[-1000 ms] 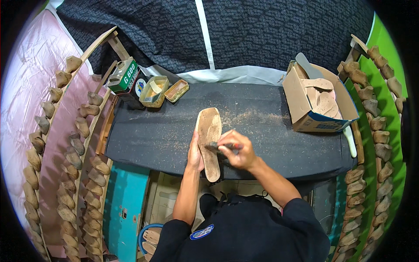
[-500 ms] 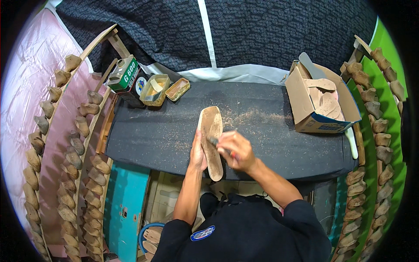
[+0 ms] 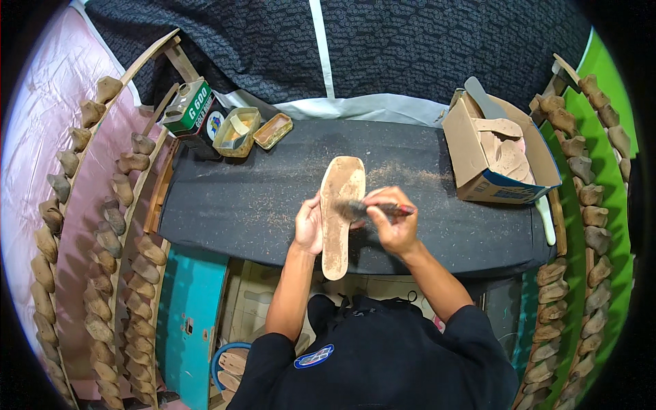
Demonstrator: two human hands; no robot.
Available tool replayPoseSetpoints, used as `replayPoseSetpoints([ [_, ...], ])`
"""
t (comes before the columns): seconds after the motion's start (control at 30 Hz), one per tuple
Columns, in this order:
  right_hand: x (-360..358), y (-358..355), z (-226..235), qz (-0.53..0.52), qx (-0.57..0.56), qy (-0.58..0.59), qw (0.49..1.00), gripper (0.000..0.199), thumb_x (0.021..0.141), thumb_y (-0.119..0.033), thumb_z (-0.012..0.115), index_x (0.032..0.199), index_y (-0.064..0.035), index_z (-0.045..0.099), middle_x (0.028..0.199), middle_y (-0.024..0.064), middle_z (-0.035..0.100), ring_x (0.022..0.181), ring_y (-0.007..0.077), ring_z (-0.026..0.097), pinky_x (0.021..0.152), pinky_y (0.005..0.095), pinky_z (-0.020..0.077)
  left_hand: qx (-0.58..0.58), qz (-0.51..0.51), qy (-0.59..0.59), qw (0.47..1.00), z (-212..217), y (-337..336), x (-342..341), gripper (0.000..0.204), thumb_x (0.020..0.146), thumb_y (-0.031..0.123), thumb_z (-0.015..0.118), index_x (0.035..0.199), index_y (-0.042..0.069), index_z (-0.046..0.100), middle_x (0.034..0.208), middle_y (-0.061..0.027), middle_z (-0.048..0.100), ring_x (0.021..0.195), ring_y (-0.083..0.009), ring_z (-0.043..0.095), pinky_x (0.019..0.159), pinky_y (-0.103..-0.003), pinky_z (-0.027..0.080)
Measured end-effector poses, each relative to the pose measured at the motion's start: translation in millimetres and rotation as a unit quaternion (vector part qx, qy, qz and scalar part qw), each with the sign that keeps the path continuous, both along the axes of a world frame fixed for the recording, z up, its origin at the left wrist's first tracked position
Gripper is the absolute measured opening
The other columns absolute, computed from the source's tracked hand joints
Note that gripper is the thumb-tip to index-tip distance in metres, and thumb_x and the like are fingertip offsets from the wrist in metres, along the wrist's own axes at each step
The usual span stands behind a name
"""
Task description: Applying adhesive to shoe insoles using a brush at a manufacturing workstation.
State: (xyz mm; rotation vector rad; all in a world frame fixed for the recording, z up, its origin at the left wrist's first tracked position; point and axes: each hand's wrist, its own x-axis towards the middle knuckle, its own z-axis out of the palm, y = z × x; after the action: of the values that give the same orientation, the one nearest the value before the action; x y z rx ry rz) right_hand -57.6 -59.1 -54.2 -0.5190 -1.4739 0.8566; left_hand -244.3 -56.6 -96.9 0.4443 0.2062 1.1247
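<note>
A long tan shoe insole [image 3: 335, 249] with a darker brown middle is held upright over the dark-covered table. My left hand [image 3: 309, 224] grips it by its left edge, with some fingers hidden behind it. In my right hand [image 3: 396, 229] is a brush [image 3: 354, 209] with dark bristles and a red-ended handle, pinched between thumb and fingers. The brush lies nearly level, its bristles against the middle of the insole and slightly blurred.
Brown crumbs [image 3: 403, 174] litter the table [image 3: 205, 205]. At the back left stand a green-and-black tin [image 3: 199, 116], a yellowish tub [image 3: 239, 140] and a shallow tray [image 3: 275, 131]. A cardboard box [image 3: 471, 164] of insole-shaped pieces sits at right. Racks of wooden shoe lasts [image 3: 99, 328] flank both sides.
The insole has shifted right and a little up, tilting the other way. My right hand has moved right, and the brush has swung from slanted to nearly level.
</note>
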Motion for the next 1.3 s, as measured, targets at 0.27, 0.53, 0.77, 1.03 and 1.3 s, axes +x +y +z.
replayPoseSetpoints([
  [0.27, 18, 37, 15, -0.172, 0.198, -0.138, 0.955, 0.011, 0.082, 0.000, 0.070, 0.092, -0.0024, 0.067, 0.093, 0.0120, 0.063, 0.085, 0.0274, 0.065, 0.075, 0.0355, 0.0526, 0.032, -0.006, 0.078, 0.996, -5, -5, 22, 0.057, 0.104, 0.044, 0.031, 0.146, 0.005, 0.031, 0.137, -0.0215, 0.049, 0.120, -0.0434, 0.055, 0.093, -0.054, 0.052],
  [0.53, 5, -22, -20, 0.033, 0.214, -0.191, 0.957, 0.016, 0.073, -0.001, 0.078, 0.087, -0.0036, 0.070, 0.093, 0.0098, 0.060, 0.093, 0.0283, 0.063, 0.079, 0.0391, 0.0531, -0.049, 0.116, 0.130, 0.983, -13, 11, 17, 0.060, 0.102, 0.049, 0.037, 0.137, 0.000, 0.043, 0.117, -0.0213, 0.062, 0.101, -0.0327, 0.067, 0.080, -0.041, 0.060],
  [0.77, 26, 2, -6, -0.002, 0.067, -0.115, 0.991, 0.014, 0.081, -0.003, 0.073, 0.095, -0.0001, 0.070, 0.090, 0.0121, 0.065, 0.085, 0.0237, 0.066, 0.078, 0.0343, 0.0532, -0.001, 0.074, 0.097, 0.993, 1, 8, 27, 0.056, 0.103, 0.040, 0.031, 0.142, 0.000, 0.038, 0.136, -0.0214, 0.051, 0.121, -0.0379, 0.055, 0.103, -0.051, 0.046],
  [1.03, 44, 32, 21, -0.168, 0.111, -0.079, 0.976, 0.013, 0.083, 0.000, 0.071, 0.095, 0.0006, 0.070, 0.092, 0.0118, 0.065, 0.085, 0.0216, 0.066, 0.074, 0.0313, 0.0536, 0.029, 0.044, 0.067, 0.996, 0, 17, 35, 0.052, 0.105, 0.033, 0.034, 0.142, -0.003, 0.034, 0.134, -0.0295, 0.049, 0.113, -0.0477, 0.058, 0.090, -0.046, 0.057],
  [1.3, 31, 2, 0, -0.149, 0.220, -0.200, 0.943, 0.011, 0.078, -0.001, 0.073, 0.088, -0.0027, 0.068, 0.086, 0.0116, 0.063, 0.083, 0.0263, 0.065, 0.071, 0.0347, 0.0533, 0.036, 0.126, 0.112, 0.985, -2, 32, 48, 0.049, 0.104, 0.033, 0.041, 0.138, -0.002, 0.038, 0.128, -0.0275, 0.055, 0.108, -0.0410, 0.063, 0.086, -0.043, 0.059],
])
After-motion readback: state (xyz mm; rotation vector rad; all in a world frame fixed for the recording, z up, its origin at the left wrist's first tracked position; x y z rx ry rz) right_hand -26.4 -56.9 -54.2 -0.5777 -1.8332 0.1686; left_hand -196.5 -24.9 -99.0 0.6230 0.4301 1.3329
